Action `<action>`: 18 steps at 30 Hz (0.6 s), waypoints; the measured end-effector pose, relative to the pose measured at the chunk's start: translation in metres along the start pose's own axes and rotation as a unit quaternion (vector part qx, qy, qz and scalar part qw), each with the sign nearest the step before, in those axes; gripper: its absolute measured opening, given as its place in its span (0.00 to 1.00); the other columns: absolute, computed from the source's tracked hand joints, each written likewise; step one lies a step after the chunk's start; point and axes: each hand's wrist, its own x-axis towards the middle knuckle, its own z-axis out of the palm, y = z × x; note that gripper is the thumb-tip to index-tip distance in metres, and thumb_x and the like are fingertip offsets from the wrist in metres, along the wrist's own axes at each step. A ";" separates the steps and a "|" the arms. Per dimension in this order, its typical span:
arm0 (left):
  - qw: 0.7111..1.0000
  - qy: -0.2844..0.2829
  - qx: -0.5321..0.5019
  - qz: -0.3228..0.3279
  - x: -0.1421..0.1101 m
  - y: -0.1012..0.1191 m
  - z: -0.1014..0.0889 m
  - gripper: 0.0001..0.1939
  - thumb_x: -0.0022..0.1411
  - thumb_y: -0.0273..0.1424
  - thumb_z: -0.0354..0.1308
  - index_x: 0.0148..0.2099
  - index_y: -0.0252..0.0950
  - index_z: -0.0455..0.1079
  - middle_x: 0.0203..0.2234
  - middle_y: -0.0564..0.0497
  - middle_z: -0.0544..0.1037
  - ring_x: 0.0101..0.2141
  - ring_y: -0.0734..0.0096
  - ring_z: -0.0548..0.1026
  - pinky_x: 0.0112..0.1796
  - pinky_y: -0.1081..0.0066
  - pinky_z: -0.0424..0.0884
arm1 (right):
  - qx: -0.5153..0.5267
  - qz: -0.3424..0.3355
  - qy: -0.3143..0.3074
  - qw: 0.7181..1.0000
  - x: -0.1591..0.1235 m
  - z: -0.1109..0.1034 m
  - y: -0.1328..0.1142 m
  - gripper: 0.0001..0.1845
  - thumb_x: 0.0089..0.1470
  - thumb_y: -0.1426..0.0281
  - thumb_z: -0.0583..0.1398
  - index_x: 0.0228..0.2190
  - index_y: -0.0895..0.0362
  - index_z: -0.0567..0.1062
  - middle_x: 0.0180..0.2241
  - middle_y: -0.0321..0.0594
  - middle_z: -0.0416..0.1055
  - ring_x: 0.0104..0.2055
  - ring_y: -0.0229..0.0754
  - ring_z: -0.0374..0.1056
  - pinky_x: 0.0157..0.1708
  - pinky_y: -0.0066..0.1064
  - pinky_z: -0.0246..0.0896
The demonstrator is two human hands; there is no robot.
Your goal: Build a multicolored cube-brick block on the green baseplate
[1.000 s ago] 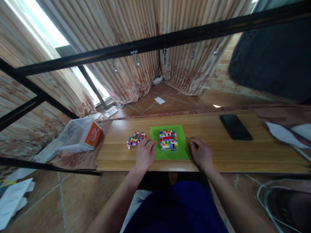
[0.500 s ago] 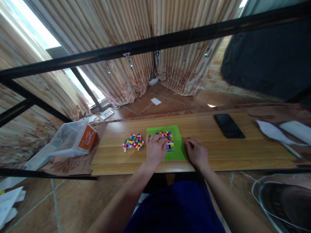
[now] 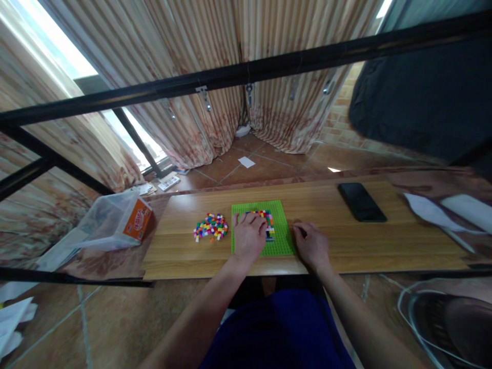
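A green studded baseplate (image 3: 282,233) lies on the wooden board, bearing a patch of small multicoloured building bricks (image 3: 270,219) near its middle. Over the left part of this patch is my left hand (image 3: 249,237), thumb and forefinger drawn together at the bricks. Whatever is between those fingertips is hidden. My right hand (image 3: 313,245) rests on the board just beyond the plate's right edge, its fingers curled in and no object visible in them. Left of the plate is a loose pile of colourful bricks (image 3: 211,226).
A black phone (image 3: 362,202) lies on the right of the wooden board (image 3: 177,261). At the left end stands a clear plastic box (image 3: 107,220) with an orange label. White papers (image 3: 438,211) lie at the far right. A black metal bar (image 3: 230,77) crosses beyond the board.
My left hand has shifted slightly right over the brick patch, covering more of its lower part. My right hand stays almost where it was.
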 end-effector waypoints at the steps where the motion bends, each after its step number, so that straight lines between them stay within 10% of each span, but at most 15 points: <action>1: 1.000 0.004 0.000 0.005 -0.001 -0.001 0.000 0.05 0.63 0.31 0.59 0.38 0.42 0.77 0.38 0.52 0.80 0.41 0.63 0.73 0.53 0.52 0.58 | 0.000 0.001 0.000 1.000 0.000 0.000 0.000 0.17 0.61 0.62 0.52 0.35 0.56 0.78 0.37 0.45 0.76 0.36 0.45 0.70 0.36 0.35 0.62; 18: 0.991 -0.002 0.089 0.095 -0.009 0.001 -0.002 0.10 0.67 0.29 0.53 0.41 0.40 0.76 0.38 0.48 0.80 0.40 0.61 0.72 0.53 0.51 0.59 | -0.009 0.007 -0.001 1.000 0.000 0.000 -0.001 0.16 0.60 0.63 0.52 0.34 0.56 0.78 0.37 0.45 0.76 0.35 0.44 0.70 0.33 0.34 0.60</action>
